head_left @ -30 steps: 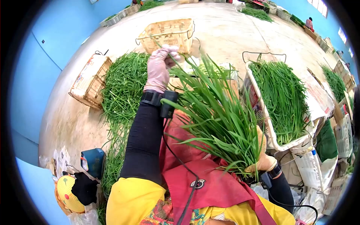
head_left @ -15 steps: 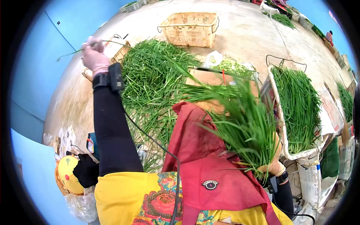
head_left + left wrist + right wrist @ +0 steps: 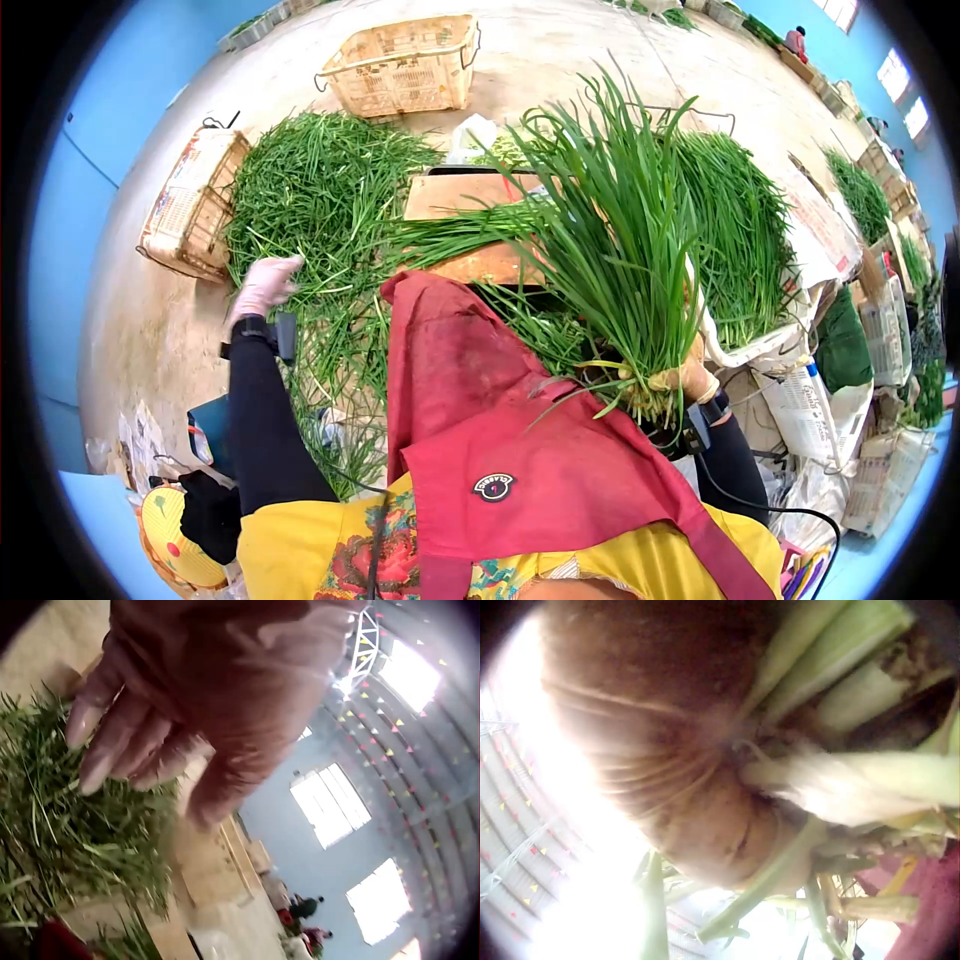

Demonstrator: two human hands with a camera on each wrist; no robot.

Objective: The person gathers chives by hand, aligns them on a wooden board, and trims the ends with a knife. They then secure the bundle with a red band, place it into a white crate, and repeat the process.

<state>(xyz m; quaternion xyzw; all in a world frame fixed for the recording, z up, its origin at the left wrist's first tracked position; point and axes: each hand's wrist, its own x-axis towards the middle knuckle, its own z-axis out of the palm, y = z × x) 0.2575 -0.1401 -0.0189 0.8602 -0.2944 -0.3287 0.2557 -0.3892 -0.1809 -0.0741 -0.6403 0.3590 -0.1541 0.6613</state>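
Observation:
In the head view my gloved right hand (image 3: 690, 378) grips a thick bunch of garlic chives (image 3: 620, 240) near its base, leaves fanning upward. The right wrist view shows the gloved fingers (image 3: 705, 817) curled against the pale stalk ends (image 3: 855, 784). Out to the left, my left hand (image 3: 266, 285) in a pale glove hovers over the edge of a loose heap of chives (image 3: 320, 190). Its fingers (image 3: 112, 742) are loosely extended with nothing between them in the left wrist view. A smaller sheaf of chives (image 3: 470, 232) lies across a board (image 3: 490, 265) in front of me.
At right stands a white crate (image 3: 735, 352) packed with chives, partly behind the bunch. A yellowish crate (image 3: 405, 70) is at the back and another crate (image 3: 195, 205) leans at the left. A red apron (image 3: 500, 420) covers my lap.
My left hand moved from the bunch's leaf tips out to the left with a thin stalk, then let it go and lowered. The bunch in my right hand has swung more upright.

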